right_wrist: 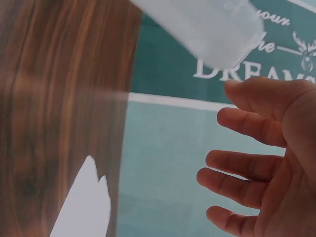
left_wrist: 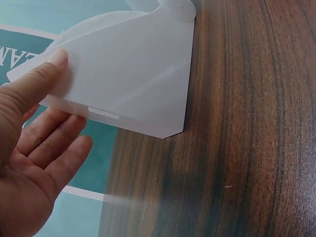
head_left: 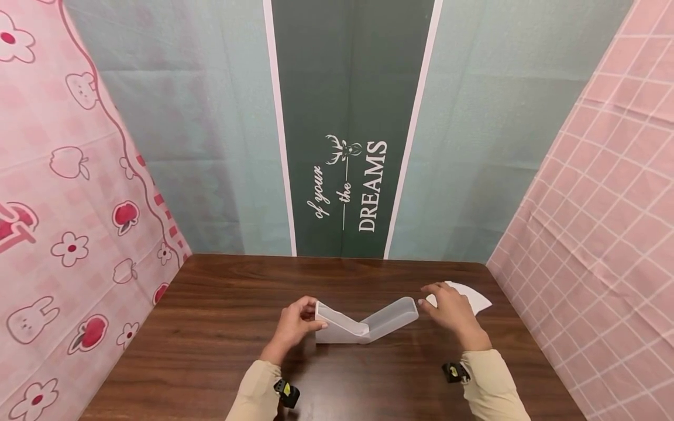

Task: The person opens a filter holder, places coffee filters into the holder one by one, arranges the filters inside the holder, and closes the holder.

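Observation:
A white plastic case (head_left: 337, 333) stands on the table with its frosted, see-through lid (head_left: 392, 318) swung open to the right. My left hand (head_left: 296, 321) holds the case at its left end. In the left wrist view the thumb of that hand (left_wrist: 37, 133) presses on the ribbed side of the case (left_wrist: 133, 69), and the other fingers lie along its end edge. My right hand (head_left: 450, 307) is just right of the lid's far end, fingers spread and holding nothing. Behind it lies a white fan-shaped piece (head_left: 471, 297), partly hidden by the hand.
The dark wood-grain table (head_left: 221, 374) ends at a green-and-teal cloth backdrop (head_left: 342, 88). Pink patterned cloth (head_left: 79, 193) borders the left side, and pink checked cloth (head_left: 595, 234) the right. A small black device is strapped on each wrist.

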Demonstrator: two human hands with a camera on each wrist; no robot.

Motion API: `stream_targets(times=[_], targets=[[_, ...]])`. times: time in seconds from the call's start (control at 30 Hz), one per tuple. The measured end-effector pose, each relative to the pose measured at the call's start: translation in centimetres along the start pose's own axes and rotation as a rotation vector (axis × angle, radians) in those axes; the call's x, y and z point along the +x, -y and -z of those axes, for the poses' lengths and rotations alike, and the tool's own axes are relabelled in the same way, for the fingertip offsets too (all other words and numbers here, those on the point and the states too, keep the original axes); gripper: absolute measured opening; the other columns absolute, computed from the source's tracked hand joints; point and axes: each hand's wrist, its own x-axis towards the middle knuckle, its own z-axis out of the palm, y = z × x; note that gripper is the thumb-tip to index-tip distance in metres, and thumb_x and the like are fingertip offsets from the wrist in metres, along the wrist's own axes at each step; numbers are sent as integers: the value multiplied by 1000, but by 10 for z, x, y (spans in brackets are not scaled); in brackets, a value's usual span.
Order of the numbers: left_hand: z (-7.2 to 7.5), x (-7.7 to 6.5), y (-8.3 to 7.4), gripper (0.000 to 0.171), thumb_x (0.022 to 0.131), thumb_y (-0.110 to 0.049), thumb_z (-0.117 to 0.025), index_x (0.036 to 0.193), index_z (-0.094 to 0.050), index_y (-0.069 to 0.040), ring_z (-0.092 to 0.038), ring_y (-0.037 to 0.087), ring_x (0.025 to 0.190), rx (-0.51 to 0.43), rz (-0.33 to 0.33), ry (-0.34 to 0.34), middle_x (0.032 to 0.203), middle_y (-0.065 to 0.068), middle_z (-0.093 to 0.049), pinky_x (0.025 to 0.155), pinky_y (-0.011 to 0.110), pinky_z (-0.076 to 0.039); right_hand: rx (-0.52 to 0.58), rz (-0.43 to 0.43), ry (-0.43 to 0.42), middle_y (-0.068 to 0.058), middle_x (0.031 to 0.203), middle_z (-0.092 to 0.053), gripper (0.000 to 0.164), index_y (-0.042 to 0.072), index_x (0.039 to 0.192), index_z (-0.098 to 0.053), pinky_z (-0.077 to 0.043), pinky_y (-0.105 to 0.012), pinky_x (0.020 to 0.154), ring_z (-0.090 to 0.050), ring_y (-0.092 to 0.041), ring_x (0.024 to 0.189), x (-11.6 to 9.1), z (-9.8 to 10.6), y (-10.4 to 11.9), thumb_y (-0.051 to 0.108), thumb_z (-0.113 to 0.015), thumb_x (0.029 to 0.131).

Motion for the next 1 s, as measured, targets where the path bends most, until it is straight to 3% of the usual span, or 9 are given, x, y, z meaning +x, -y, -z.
stream_targets(times=[0.5,1.0], targets=[[-3,-2,4,35,69,-15,-82,97,-61,-10,-63,17,80,11,-10,-1,90,4,-69,66,28,-50,-14,-113,93,-26,106,-60,35,-2,107,-64,-44,-58,63,-56,-46,92,-6,-25,-48,20,-69,81],[-1,0,1,36,69,-15,-82,98,-60,-10,-63,17,81,20,-10,1,91,4,-68,69,29,-51,51,-293,224,-29,100,-60,37,-8,112,-57,-45,-56,63,-56,-48,90,1,-37,-100,12,-56,80]])
